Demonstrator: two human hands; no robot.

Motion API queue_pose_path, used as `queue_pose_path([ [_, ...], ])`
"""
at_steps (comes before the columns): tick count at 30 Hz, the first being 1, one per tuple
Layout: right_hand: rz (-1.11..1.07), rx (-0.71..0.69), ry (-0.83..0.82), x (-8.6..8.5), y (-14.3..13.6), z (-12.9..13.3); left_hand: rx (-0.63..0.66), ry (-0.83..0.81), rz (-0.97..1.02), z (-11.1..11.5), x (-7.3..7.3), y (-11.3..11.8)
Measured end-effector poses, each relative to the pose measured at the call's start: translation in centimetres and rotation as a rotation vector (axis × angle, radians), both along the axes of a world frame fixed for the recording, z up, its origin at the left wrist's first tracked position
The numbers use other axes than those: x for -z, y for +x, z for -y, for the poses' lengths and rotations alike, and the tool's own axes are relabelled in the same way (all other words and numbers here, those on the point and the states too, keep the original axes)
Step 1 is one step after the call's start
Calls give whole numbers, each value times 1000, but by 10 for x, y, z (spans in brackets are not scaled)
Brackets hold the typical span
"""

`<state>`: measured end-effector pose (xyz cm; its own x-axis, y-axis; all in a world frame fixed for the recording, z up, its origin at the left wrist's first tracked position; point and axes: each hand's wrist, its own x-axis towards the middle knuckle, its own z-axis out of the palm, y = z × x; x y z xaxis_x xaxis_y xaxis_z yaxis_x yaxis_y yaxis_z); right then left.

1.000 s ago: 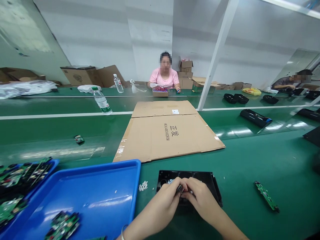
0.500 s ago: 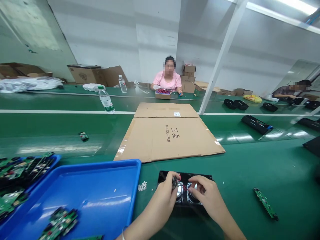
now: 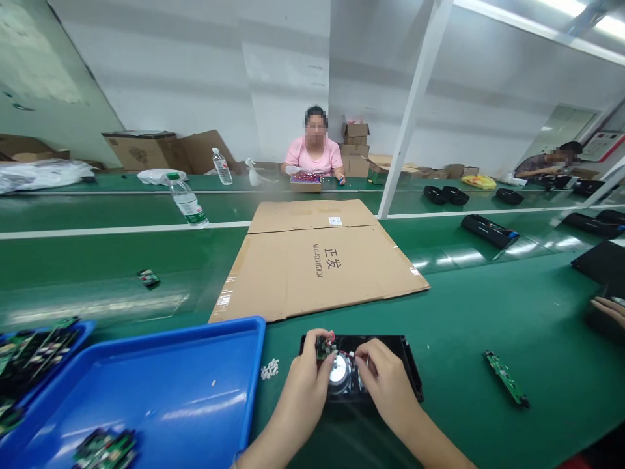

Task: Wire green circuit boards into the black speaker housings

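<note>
A black housing [image 3: 407, 365] with round silver speakers [image 3: 340, 372] lies on the green table in front of me. My left hand [image 3: 312, 371] is over its left end, with fingers closed on a small green circuit board [image 3: 323, 348] with red wires. Over the middle of the housing, my right hand [image 3: 385, 374] has thumb and forefinger pinched near a small white connector [image 3: 351, 355] and the wires. Whether the fingertips grip the connector is too small to tell.
Left of the housing are small white pieces [image 3: 269, 369] and a blue tray [image 3: 166, 391] with circuit boards. Flat cardboard [image 3: 312, 260] lies ahead. To the right is a long green board [image 3: 506, 378]. A person [image 3: 315, 153] sits across; another hand [image 3: 610, 307] shows at the right edge.
The view has shifted, and the table items appear further left. My right hand has moved left, closer to my left hand, uncovering more of the housing's right end.
</note>
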<state>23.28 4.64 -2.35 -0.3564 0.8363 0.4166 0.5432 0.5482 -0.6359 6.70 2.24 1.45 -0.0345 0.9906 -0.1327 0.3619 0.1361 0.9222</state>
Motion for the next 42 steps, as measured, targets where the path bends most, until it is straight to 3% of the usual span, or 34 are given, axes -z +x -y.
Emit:
queue_pose_path([
  [4,81,-74,53,2,-4,-1,38,-11,-25,0,2,1],
  [16,50,-97,-71,0,-2,-1,99,39,7,5,5,7],
  [23,84,-101,-13,-3,-1,0,133,41,-47,7,7,10],
  [29,113,-104,28,3,2,-2,200,47,-23,4,0,4],
  [33,119,-77,-64,-6,4,-3,272,43,-78,6,-6,0],
  [37,128,-220,-98,-20,4,-1,340,53,-130,7,-8,-1],
  [42,123,-248,-81,-19,2,1,372,45,-90,6,-10,-3],
])
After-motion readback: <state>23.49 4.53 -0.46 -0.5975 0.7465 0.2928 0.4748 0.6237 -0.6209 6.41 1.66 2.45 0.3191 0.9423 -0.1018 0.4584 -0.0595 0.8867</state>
